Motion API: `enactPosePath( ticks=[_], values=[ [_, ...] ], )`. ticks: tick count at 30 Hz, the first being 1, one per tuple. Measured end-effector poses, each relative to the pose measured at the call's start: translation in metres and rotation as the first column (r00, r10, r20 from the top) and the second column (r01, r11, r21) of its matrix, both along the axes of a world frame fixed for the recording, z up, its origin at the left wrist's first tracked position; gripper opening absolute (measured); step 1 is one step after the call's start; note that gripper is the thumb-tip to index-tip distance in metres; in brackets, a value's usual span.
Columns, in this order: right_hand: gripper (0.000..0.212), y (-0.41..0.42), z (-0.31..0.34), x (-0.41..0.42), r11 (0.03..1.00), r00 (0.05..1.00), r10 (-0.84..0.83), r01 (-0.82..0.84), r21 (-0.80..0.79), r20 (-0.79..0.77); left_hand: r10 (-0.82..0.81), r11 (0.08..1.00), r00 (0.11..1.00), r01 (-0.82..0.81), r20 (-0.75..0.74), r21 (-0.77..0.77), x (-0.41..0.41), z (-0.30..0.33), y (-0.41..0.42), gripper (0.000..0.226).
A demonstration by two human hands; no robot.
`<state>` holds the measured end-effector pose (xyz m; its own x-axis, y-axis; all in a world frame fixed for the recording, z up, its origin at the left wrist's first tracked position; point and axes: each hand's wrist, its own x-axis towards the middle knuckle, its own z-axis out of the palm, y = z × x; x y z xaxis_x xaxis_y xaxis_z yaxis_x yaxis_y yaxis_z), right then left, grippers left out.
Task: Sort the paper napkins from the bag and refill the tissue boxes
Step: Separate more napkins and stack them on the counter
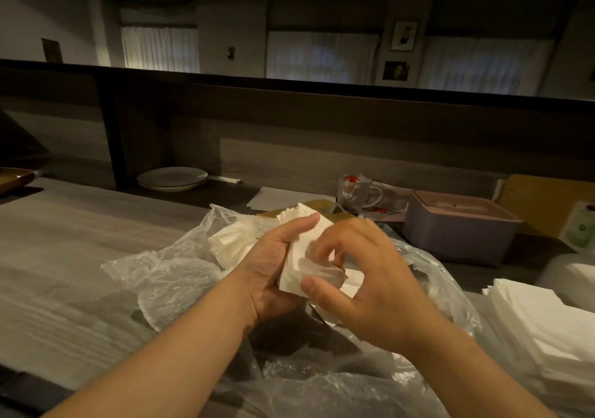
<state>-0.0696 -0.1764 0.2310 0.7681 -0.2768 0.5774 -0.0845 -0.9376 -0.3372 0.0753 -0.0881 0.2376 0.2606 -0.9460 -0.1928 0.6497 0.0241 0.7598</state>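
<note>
My left hand (pixel 273 266) grips a thick bundle of white paper napkins (pixel 297 269) above a crumpled clear plastic bag (pixel 167 272) on the counter. My right hand (pixel 357 276) curls over the bundle's right side, thumb and fingertips pinching its edges. More loose napkins (pixel 230 243) lie inside the bag behind my left hand. A pinkish-purple tissue box (pixel 460 234) with a slotted lid stands at the right rear. A neat stack of sorted white napkins (pixel 541 324) lies at the right edge.
Stacked plates (pixel 172 179) sit at the back left under a dark raised ledge. A glass mug (pixel 357 192) and sheets of paper (pixel 286 198) lie behind the bag. A cardboard box (pixel 547 201) stands at the far right. Grey wood-grain counter (pixel 64 240) spreads to the left.
</note>
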Motion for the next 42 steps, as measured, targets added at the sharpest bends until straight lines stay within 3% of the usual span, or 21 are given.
enactPosePath(
  ticks=[3, 5, 8, 13, 15, 17, 20, 22, 25, 27, 29, 31, 35, 42],
  values=[
    [0.071, -0.003, 0.008, -0.003, 0.972, 0.998, -0.030, 0.043, 0.231, -0.062, -0.020, 0.998, 1.000, 0.021, 0.021, -0.053, -0.002, -0.003, -0.001, 0.057],
    [0.095, -0.004, 0.010, -0.004, 0.984, 0.974, -0.037, 0.074, 0.161, -0.222, -0.058, 0.994, 0.998, 0.061, 0.036, -0.092, -0.003, -0.005, 0.000, 0.065],
    [0.097, -0.001, 0.008, -0.003, 0.996, 0.941, -0.032, 0.058, 0.068, -0.336, -0.110, 0.989, 0.992, 0.115, 0.060, -0.091, -0.004, -0.007, 0.002, 0.086],
    [0.098, 0.001, 0.009, -0.003, 0.997, 0.926, -0.029, 0.055, 0.061, -0.376, -0.078, 0.993, 0.993, 0.085, 0.084, -0.085, -0.008, -0.003, 0.001, 0.061],
    [0.094, 0.002, 0.013, -0.003, 0.983, 0.944, 0.001, 0.059, 0.172, -0.331, -0.072, 0.995, 0.993, 0.078, 0.089, -0.062, -0.007, -0.002, 0.001, 0.055],
    [0.079, 0.003, 0.015, -0.002, 0.929, 0.989, -0.044, 0.092, 0.359, -0.140, -0.036, 0.997, 0.997, 0.040, 0.062, -0.060, -0.001, -0.001, -0.001, 0.051],
    [0.022, -0.008, 0.016, 0.000, 0.875, 0.966, -0.243, 0.181, 0.449, 0.085, 0.025, 0.994, 0.996, -0.034, -0.081, -0.101, 0.013, -0.006, -0.006, 0.065],
    [0.018, -0.018, 0.018, -0.003, 0.873, 0.955, -0.295, 0.268, 0.406, 0.004, 0.043, 0.992, 0.990, -0.058, -0.131, -0.111, 0.019, -0.010, -0.008, 0.067],
    [0.027, -0.030, 0.016, -0.008, 0.908, 0.886, -0.289, 0.374, 0.190, -0.363, 0.009, 0.994, 0.989, -0.026, -0.151, -0.109, 0.017, -0.011, -0.009, 0.056],
    [0.044, -0.033, 0.014, -0.010, 0.930, 0.786, -0.265, 0.362, 0.069, -0.558, 0.013, 0.995, 0.989, -0.028, -0.147, -0.098, 0.017, -0.011, -0.009, 0.052],
    [0.065, -0.034, 0.013, -0.012, 0.941, 0.715, -0.233, 0.337, 0.033, -0.660, 0.024, 0.996, 0.987, -0.037, -0.156, -0.085, 0.018, -0.012, -0.010, 0.056],
    [0.066, -0.034, 0.012, -0.012, 0.952, 0.692, -0.236, 0.306, -0.019, -0.682, 0.033, 0.997, 0.988, -0.044, -0.152, -0.070, 0.019, -0.012, -0.010, 0.057],
    [0.031, -0.033, 0.010, -0.009, 0.945, 0.761, -0.263, 0.326, 0.000, -0.593, 0.054, 0.998, 0.991, -0.059, -0.126, -0.035, 0.018, -0.012, -0.010, 0.059],
    [0.017, -0.034, 0.004, -0.008, 0.950, 0.800, -0.256, 0.311, 0.010, -0.542, 0.069, 0.998, 0.991, -0.070, -0.112, -0.004, 0.015, -0.009, -0.010, 0.067]
  ],
)
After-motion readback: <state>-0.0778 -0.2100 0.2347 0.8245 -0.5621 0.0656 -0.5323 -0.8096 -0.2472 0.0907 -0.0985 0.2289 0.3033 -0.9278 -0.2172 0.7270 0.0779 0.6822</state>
